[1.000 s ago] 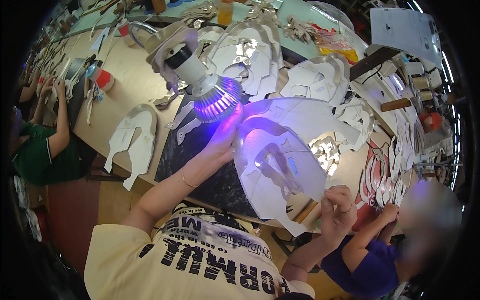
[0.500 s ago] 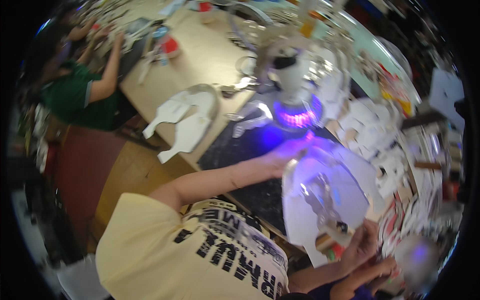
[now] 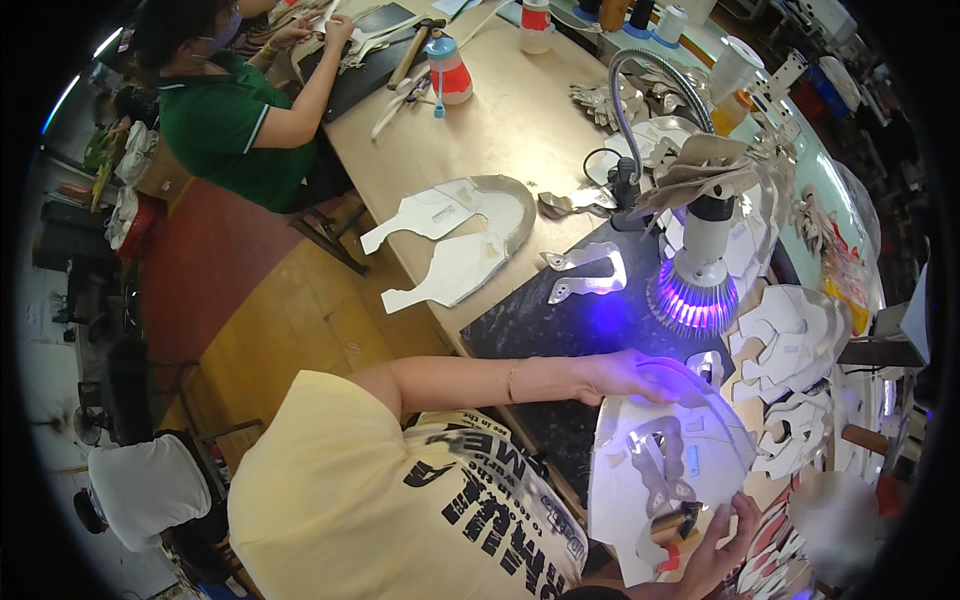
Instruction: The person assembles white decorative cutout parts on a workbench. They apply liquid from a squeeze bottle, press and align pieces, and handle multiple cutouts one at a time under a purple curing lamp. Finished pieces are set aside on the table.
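The left hand (image 3: 625, 378) clamps the white panel (image 3: 720, 440) near the lamp (image 3: 693, 290), seemingly positioning it, the right hand (image 3: 722, 545) at its edge, grip unclear; turning it wants steady support.

A white, arch-shaped panel (image 3: 722, 440), grey showing around its central opening and a small blue rectangle on one side, tilts from the left hand (image 3: 618, 376), its upper edge tinted violet.

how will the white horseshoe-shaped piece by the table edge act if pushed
The white piece is probably fairly stiff: its narrow ends jut past the table edge without obvious droop. Likely light, as it looks thin. Lying flat, it seems apt to slide, not roll.
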`<action>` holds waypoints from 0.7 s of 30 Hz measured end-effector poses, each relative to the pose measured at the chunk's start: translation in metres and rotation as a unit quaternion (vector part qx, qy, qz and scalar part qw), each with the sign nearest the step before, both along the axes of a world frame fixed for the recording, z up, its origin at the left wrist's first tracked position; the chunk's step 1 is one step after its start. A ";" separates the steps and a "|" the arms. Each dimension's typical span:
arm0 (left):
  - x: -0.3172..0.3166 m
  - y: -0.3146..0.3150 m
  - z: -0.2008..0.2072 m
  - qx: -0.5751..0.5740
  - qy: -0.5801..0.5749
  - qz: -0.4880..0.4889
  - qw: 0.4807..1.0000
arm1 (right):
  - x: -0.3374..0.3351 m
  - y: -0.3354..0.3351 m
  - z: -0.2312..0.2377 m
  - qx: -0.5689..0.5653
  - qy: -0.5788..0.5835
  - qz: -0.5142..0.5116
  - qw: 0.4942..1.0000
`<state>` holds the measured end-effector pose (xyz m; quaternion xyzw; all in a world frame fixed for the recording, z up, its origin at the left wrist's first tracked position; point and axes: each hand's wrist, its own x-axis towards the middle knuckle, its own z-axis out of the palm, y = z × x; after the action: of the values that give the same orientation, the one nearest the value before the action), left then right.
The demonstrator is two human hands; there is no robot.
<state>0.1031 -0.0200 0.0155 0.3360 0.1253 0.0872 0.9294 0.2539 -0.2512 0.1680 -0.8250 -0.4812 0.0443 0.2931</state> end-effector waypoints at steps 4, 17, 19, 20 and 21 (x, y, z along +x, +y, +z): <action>-0.004 -0.002 0.006 0.040 0.001 -0.024 0.999 | -0.002 0.006 0.016 -0.093 -0.109 0.029 0.989; -0.010 -0.034 0.012 0.058 -0.105 -0.104 0.987 | 0.005 -0.029 -0.008 -0.241 0.089 -0.023 0.966; -0.018 -0.036 0.018 0.029 -0.135 -0.119 0.983 | 0.013 -0.061 -0.014 -0.171 0.088 -0.014 0.981; -0.024 -0.035 0.023 0.026 -0.122 -0.141 0.982 | 0.018 -0.078 -0.014 -0.188 0.106 -0.026 0.976; -0.030 -0.032 0.029 0.077 -0.104 -0.149 0.980 | 0.022 -0.096 -0.013 -0.205 0.124 -0.040 0.970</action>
<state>0.0736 -0.0518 0.0445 0.4105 -0.0304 -0.0086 0.9113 0.2760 -0.3473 0.1547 -0.8739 -0.3884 0.2323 0.1772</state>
